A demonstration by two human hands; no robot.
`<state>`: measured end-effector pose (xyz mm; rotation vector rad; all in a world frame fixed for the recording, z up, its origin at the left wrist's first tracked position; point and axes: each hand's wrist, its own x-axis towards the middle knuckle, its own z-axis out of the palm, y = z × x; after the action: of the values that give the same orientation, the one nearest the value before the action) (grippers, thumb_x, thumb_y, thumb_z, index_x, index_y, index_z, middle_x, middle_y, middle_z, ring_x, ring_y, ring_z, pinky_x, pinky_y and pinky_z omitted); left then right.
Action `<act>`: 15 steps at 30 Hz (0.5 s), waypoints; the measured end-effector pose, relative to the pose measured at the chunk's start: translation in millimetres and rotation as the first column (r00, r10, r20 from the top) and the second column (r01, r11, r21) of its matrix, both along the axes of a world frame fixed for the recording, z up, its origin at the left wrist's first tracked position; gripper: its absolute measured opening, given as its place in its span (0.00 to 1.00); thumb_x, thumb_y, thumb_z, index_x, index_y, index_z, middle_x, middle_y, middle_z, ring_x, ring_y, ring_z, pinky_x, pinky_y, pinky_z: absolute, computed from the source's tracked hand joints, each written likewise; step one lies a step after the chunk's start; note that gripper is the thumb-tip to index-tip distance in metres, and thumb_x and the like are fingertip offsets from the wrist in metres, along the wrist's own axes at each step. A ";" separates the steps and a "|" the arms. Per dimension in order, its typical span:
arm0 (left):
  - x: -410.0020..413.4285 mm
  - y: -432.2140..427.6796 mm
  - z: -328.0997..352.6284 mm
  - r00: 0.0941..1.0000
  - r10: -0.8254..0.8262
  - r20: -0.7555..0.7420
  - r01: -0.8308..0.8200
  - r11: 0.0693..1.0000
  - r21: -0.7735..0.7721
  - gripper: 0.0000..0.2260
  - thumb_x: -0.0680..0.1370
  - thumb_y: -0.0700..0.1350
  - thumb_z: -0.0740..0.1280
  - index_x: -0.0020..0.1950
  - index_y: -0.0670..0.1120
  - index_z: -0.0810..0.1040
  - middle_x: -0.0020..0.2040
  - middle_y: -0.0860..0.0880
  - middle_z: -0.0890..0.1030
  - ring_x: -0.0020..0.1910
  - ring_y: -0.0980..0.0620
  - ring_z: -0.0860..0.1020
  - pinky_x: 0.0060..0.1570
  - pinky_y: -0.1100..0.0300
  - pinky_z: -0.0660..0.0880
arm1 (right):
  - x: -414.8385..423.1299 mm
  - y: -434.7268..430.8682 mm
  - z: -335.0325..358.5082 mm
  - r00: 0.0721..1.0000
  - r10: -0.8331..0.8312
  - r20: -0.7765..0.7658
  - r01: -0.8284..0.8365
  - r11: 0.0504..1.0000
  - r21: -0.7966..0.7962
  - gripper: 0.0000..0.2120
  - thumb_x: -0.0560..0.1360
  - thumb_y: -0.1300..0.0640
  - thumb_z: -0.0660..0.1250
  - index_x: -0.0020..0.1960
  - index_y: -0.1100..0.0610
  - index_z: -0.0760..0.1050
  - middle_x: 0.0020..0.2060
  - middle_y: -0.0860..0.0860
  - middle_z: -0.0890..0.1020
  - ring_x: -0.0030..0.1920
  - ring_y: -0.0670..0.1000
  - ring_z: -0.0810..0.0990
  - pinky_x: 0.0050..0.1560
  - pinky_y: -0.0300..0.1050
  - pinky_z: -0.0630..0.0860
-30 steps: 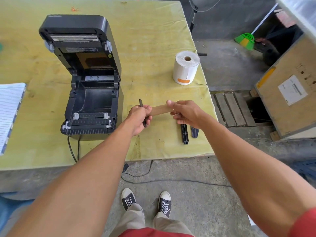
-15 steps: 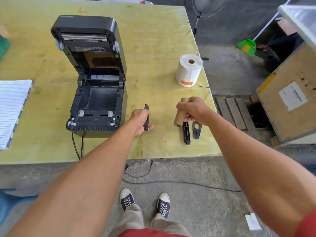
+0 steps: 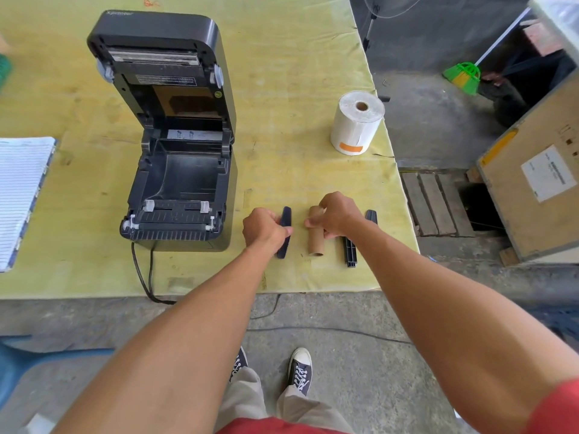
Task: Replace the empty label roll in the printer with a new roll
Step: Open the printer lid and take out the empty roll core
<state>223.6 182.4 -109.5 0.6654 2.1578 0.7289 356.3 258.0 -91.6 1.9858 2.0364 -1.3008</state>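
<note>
The black label printer (image 3: 175, 170) stands open on the yellow table (image 3: 297, 73), its roll bay bare. A new white label roll (image 3: 355, 125) stands upright to the right. My left hand (image 3: 264, 228) grips a black plastic roll holder piece (image 3: 284, 236) that touches the table. My right hand (image 3: 340, 216) holds the upper end of the brown cardboard core (image 3: 315, 239), which lies on the table. A black spindle bar (image 3: 350, 252) and another black guide piece (image 3: 371, 216) lie just right of my right hand, partly hidden by my wrist.
A lined notebook (image 3: 18, 195) lies at the table's left edge. The printer's cables (image 3: 144, 277) hang over the near edge. Right of the table are a wooden pallet (image 3: 435, 202), a crate (image 3: 532, 189) and a green broom (image 3: 463, 75) on the concrete floor.
The core and the black holder piece were pulled apart. Both hands then moved down, bringing the core and the piece to the table surface.
</note>
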 end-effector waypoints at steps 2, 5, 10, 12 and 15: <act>1.5 0.0 0.3 0.999 0.017 -0.042 -0.017 1.000 0.007 0.14 0.67 0.41 0.81 0.35 0.45 0.75 0.45 0.46 0.82 0.43 0.45 0.80 0.35 0.60 0.75 | 1.0 0.7 -2.9 1.000 0.006 -0.005 -0.006 1.000 0.008 0.27 0.69 0.51 0.79 0.62 0.60 0.74 0.48 0.57 0.77 0.33 0.56 0.85 0.45 0.54 0.84; 1.5 0.8 -1.8 0.996 0.050 -0.073 -0.050 0.999 0.002 0.12 0.66 0.43 0.81 0.37 0.43 0.79 0.43 0.45 0.82 0.42 0.44 0.80 0.36 0.59 0.74 | 2.3 3.1 -5.4 1.000 0.017 -0.016 -0.017 1.000 0.011 0.30 0.68 0.51 0.79 0.65 0.59 0.73 0.49 0.57 0.76 0.30 0.53 0.84 0.43 0.52 0.84; 3.4 -0.3 -1.1 0.984 -0.028 -0.175 0.015 0.997 -0.077 0.15 0.67 0.49 0.80 0.40 0.42 0.79 0.40 0.46 0.80 0.37 0.44 0.77 0.28 0.59 0.69 | 3.8 4.3 -7.3 1.000 0.012 -0.023 -0.012 1.000 0.015 0.30 0.68 0.50 0.80 0.65 0.58 0.74 0.39 0.50 0.73 0.28 0.52 0.83 0.39 0.49 0.83; 2.9 -1.2 -1.0 0.977 -0.040 -0.211 0.019 0.995 -0.100 0.19 0.67 0.51 0.80 0.35 0.43 0.73 0.39 0.46 0.77 0.37 0.44 0.76 0.24 0.61 0.62 | 4.6 3.8 -7.6 1.000 0.015 -0.026 -0.015 1.000 0.024 0.30 0.67 0.50 0.80 0.64 0.58 0.74 0.39 0.49 0.72 0.28 0.51 0.83 0.37 0.48 0.83; 1.7 -1.4 -5.7 0.971 -0.056 -0.234 0.034 0.995 -0.097 0.22 0.67 0.50 0.81 0.32 0.45 0.67 0.39 0.45 0.79 0.36 0.44 0.75 0.23 0.61 0.60 | 6.5 2.4 -10.0 0.999 0.013 -0.052 -0.011 0.999 0.030 0.30 0.67 0.49 0.80 0.64 0.58 0.74 0.45 0.52 0.75 0.31 0.53 0.84 0.42 0.52 0.84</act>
<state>225.3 181.0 -115.2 0.7823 2.3689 0.5440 362.8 260.3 -101.6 1.9691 2.0988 -1.3422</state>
